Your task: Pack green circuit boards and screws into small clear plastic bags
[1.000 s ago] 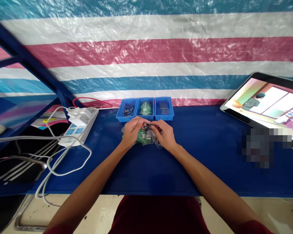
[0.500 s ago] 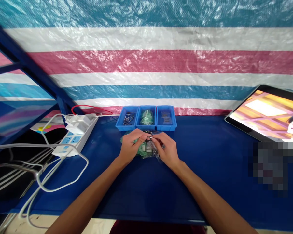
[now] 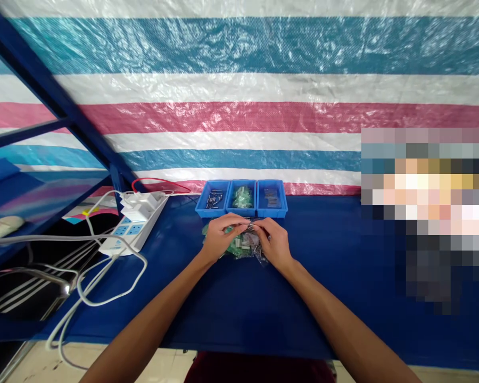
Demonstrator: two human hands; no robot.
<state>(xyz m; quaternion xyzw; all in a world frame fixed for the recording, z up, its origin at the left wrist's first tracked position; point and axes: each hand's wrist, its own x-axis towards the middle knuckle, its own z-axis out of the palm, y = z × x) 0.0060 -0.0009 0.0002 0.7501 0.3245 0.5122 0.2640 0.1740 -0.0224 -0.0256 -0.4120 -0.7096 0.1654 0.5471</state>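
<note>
Both hands meet over a small heap of parts in clear and green plastic bags [image 3: 239, 247] on the blue table. Thumb and fingers of my left hand [image 3: 220, 236] are pinched together at the heap's upper part. My right hand [image 3: 274, 242] pinches close beside it, fingertips nearly touching the left ones. Something small and metallic shows between the fingertips, too small to name. Just behind stand three blue trays: the left tray [image 3: 201, 208] holds metal pins, the middle tray [image 3: 241, 211] green-tinted pieces, the right tray [image 3: 272, 214] small clear packets.
A white power strip [image 3: 143, 231] with plugs lies at the left, its white cables [image 3: 138, 287] looping over the table's left part. Behind it rises a blue metal frame [image 3: 115, 178]. Striped sheeting [image 3: 239, 117] hangs at the back. A pixelated area covers the right side.
The camera view has shifted, so the trays and power strip appear lower and a little further right. Both hands stay pinched together over the bags, with slight finger movement.
</note>
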